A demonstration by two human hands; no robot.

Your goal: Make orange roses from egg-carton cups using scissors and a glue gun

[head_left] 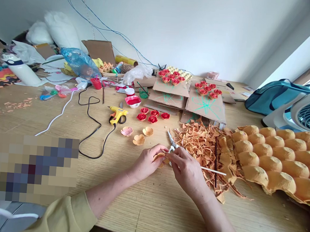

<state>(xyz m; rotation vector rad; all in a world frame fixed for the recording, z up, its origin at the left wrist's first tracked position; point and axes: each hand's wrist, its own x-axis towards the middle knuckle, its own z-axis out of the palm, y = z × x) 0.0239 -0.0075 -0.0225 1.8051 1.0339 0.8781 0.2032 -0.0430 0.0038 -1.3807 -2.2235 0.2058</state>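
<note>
An orange egg-carton flower cup (160,160) is pinched between the fingers of my left hand (149,161). My right hand (187,170) is closed against the cup's right side, with its fingertips touching the petals. From behind that hand a thin white stick (213,171) pokes out to the right, in line with the fingertips; the hand hides its other end. Scissors (172,140) lie just beyond my hands, blades pointing away, their handles partly covered. Two orange flower cups (138,139) and a pinkish one (127,131) stand beyond my left hand.
Carton scraps (201,141) and a dark stick (215,162) lie right, beside egg trays (280,154). Red roses (152,119) sit behind the cups. A yellow glue gun (115,115) trails a black cord. Cardboard pieces (206,107) hold more roses. A fan (309,110) stands far right.
</note>
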